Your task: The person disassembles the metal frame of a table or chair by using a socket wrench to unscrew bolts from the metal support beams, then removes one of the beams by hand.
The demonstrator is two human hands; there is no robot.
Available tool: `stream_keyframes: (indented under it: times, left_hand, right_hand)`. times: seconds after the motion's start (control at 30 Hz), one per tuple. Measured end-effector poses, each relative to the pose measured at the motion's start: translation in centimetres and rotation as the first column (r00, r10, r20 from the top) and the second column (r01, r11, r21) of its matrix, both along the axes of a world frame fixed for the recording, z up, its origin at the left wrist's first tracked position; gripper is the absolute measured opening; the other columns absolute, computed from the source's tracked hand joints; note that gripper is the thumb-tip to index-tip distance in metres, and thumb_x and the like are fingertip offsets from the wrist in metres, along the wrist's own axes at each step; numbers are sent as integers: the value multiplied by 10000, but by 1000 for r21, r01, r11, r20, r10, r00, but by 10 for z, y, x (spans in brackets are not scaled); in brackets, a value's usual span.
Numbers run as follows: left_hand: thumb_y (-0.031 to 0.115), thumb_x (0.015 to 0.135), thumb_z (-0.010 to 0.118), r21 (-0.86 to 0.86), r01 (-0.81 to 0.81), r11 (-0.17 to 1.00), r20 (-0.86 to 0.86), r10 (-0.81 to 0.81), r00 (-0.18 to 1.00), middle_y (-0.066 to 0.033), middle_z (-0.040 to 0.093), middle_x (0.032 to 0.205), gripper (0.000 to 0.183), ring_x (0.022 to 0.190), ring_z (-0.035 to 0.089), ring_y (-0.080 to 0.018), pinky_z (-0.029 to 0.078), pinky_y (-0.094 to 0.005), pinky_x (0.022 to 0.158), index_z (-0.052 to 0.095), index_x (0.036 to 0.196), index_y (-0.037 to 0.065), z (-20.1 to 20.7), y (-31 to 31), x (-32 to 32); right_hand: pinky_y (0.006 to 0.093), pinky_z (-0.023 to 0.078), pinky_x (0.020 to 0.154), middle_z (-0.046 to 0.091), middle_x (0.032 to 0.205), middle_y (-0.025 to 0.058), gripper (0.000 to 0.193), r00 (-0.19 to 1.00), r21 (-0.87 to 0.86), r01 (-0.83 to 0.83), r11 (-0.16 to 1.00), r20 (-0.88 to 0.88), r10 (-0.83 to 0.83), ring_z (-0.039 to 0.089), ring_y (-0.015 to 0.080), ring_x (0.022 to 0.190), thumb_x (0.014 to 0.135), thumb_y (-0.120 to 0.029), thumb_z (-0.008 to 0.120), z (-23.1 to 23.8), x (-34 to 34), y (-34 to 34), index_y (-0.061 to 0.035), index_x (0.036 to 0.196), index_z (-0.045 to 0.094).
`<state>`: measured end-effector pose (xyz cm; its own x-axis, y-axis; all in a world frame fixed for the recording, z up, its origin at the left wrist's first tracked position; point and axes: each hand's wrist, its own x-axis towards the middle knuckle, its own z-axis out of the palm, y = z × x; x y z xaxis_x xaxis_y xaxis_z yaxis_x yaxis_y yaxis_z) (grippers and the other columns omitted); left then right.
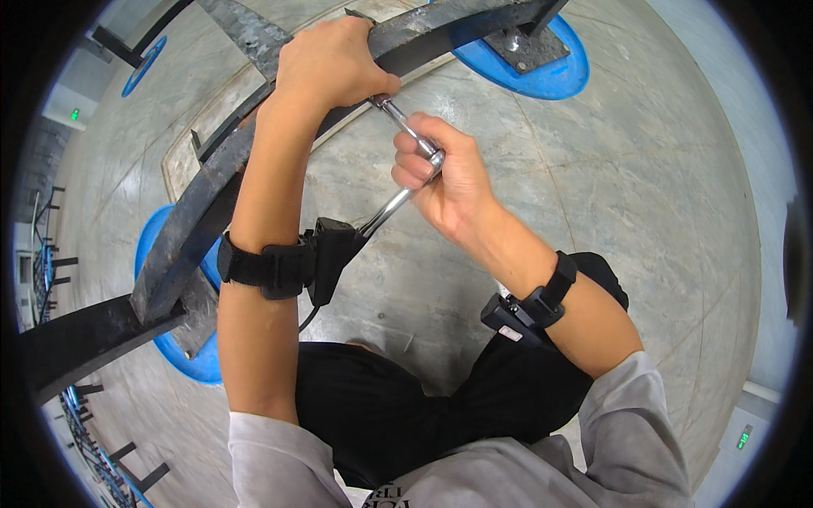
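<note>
A dark metal beam (203, 186) curves across the upper left, its grey paint scuffed. My left hand (326, 63) is closed over the beam near the top, its thumb beside the socket end of a chrome ratchet wrench (391, 208). The fingertips are hidden behind the beam. Just below, my right hand (449, 173) wraps round the wrench where its head meets the long handle. From there the shaft slants up to the beam's underside. The handle's lower end passes behind the black device on my left forearm. What the socket sits on is hidden by my left hand.
Blue round bases with dark metal plates stand under the frame, one at the upper right (559, 72) and one at the left (199, 360). A flat metal bar (246, 38) joins the beam from above. More frames line the far left. My knees are below.
</note>
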<state>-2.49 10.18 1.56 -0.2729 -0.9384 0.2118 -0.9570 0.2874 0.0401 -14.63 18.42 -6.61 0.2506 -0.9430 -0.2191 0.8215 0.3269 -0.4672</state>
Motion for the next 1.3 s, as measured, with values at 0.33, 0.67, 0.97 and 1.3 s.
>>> stream_keyframes:
  times: [0.33,0.67,0.97,1.3]
  left_hand:
    - [373,530,689,-10,37,999,2,-37,999,-183,659,959,661,903,631,-345,499,-406,795,628,1104,51,-2,-2,5]
    - [355,532,686,-21,15,1000,-9,-15,1000,-189,657,957,659,902,633,-347,499,-407,814,623,1115,54,-1,-2,4]
    - [358,544,688,-26,34,999,-6,-34,999,-190,657,956,660,930,623,-341,490,-407,822,618,1127,58,-2,-2,5]
    - [361,554,687,-3,-13,1000,17,13,1000,-186,656,973,641,938,621,-345,488,-409,827,620,1116,61,2,0,1]
  right_hand:
    - [256,356,454,508,522,54,145,326,-734,-40,678,-651,-685,497,114,464,735,11,594,-5,4,-3,-20,796,466]
    - [265,338,412,521,596,47,122,994,29,-51,998,93,48,446,105,435,810,12,554,-1,-2,-1,-46,860,459]
    - [300,403,460,577,608,104,134,404,-649,-13,761,-699,-590,548,178,476,753,-9,605,-1,2,-5,-16,823,491]
    - [256,305,419,503,643,47,136,992,100,-82,992,105,71,402,90,449,823,-45,588,3,-4,-3,-64,751,475]
